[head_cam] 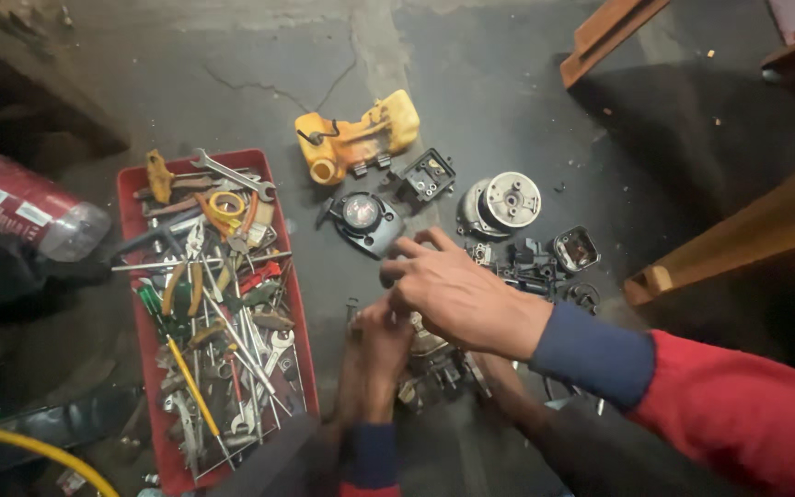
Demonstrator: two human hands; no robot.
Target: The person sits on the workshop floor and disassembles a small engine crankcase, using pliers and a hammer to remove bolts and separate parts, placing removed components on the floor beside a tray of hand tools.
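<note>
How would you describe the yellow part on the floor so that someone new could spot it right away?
Start at the long red tool tray on the left of the concrete floor. Just past its top right corner lies a chunky yellow plastic housing, above the round black cover. It is the only big yellow part among the black and grey metal parts, well beyond both hands.

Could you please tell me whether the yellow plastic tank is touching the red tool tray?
Apart. The head view shows a strip of bare concrete floor between the yellow tank and the red tray's right rim.

The right hand [457,293], fingers curled, crosses above the left hand [374,354], both palms down.
</note>
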